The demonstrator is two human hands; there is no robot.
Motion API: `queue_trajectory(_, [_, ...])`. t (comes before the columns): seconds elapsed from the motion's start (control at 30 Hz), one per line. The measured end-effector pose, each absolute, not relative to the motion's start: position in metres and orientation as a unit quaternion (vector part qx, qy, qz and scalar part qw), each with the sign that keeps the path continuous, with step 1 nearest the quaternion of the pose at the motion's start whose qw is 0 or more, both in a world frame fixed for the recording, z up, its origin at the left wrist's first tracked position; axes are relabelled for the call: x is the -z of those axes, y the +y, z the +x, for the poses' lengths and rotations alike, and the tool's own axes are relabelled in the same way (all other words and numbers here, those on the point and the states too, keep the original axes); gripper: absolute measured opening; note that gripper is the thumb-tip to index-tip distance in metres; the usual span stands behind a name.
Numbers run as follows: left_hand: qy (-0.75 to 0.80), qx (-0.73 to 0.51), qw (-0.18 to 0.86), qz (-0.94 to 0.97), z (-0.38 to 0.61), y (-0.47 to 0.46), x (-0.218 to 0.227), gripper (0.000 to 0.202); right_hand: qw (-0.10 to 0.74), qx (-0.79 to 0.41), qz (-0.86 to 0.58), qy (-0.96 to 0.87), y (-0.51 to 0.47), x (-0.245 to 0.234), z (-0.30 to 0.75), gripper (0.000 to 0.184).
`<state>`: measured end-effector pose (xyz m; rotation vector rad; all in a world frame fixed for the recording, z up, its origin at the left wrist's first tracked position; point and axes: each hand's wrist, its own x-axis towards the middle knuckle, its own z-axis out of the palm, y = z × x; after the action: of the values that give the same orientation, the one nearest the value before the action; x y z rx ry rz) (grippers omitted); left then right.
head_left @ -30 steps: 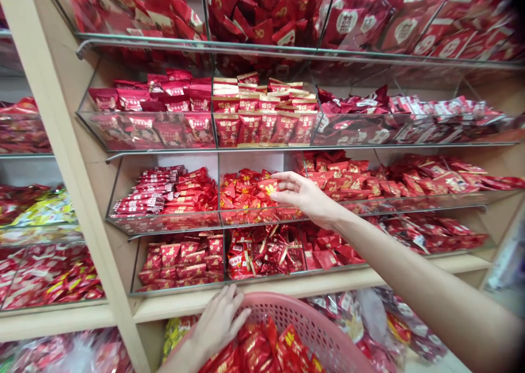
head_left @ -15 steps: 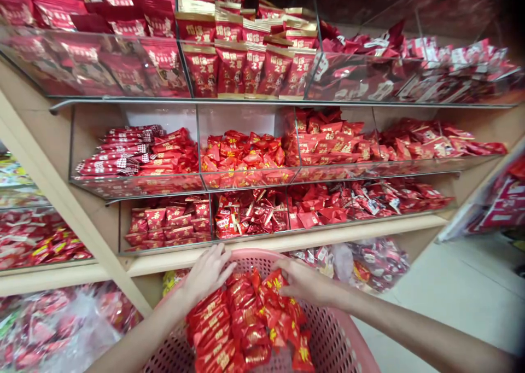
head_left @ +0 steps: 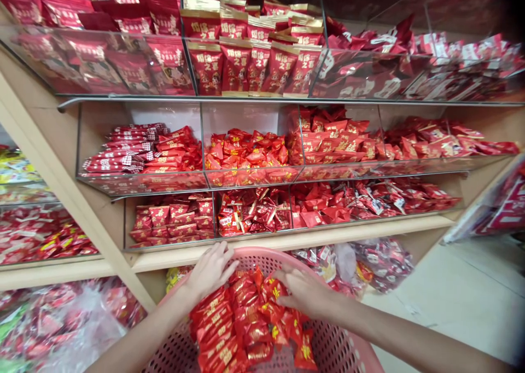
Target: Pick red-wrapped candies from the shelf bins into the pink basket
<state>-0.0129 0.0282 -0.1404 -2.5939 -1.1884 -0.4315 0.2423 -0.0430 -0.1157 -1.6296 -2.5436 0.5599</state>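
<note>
A pink plastic basket [head_left: 262, 257] sits low in front of me, filled with red candy packets [head_left: 246, 324]. My left hand [head_left: 209, 272] grips the basket's far left rim, fingers curled over the edge. Inside the basket, my right hand [head_left: 301, 291] rests palm down on the pile, its fingers closed on a red packet with gold print [head_left: 274, 292]. Straight above, the middle glass bin [head_left: 246, 154] holds matching red packets.
Wooden shelves carry rows of glass bins full of red sweets: dark red pouches [head_left: 241, 61] on top, small wrapped candies [head_left: 250, 214] on the lowest row. Clear bags of candy [head_left: 369, 261] lie under the shelf. Pale floor [head_left: 463, 302] opens to the right.
My right hand left the middle bin with a red packet and came down into the basket. The view dropped lower. My left hand stayed on the rim.
</note>
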Motion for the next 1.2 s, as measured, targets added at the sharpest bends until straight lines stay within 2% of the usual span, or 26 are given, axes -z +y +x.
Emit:
queue_trajectory(0.13, [-0.409, 0.162, 0.108, -0.891, -0.013, 0.027, 0.14, 0.031, 0.024, -0.114, -0.51, -0.852, -0.051, 0.114, 0.241, 0.042])
queue_trajectory(0.27, [-0.413, 0.159, 0.108, -0.891, -0.012, 0.026, 0.139, 0.031, -0.011, -0.052, -0.489, -0.871, -0.057, 0.11, 0.231, 0.027])
queue_trajectory(0.37, [-0.414, 0.146, 0.122, -0.89, -0.011, 0.026, 0.139, 0.03, 0.009, -0.017, -0.448, -0.894, -0.057, 0.109, 0.222, 0.022])
queue_trajectory(0.47, [-0.414, 0.135, 0.131, -0.891, -0.01, 0.026, 0.139, 0.028, 0.025, -0.021, -0.369, -0.929, -0.053, 0.112, 0.217, 0.021])
queue_trajectory(0.57, [-0.415, 0.13, 0.135, -0.89, -0.01, 0.025, 0.138, 0.028, 0.006, -0.048, -0.323, -0.945, -0.05, 0.118, 0.216, 0.022])
queue_trajectory(0.8, [-0.412, 0.123, 0.14, -0.892, -0.009, 0.021, 0.133, 0.027, -0.027, 0.017, -0.335, -0.942, -0.056, 0.118, 0.215, 0.025])
queue_trajectory(1.2, [-0.412, 0.123, 0.118, -0.895, -0.008, 0.021, 0.13, 0.027, 0.002, 0.106, -0.341, -0.934, -0.058, 0.127, 0.211, 0.021])
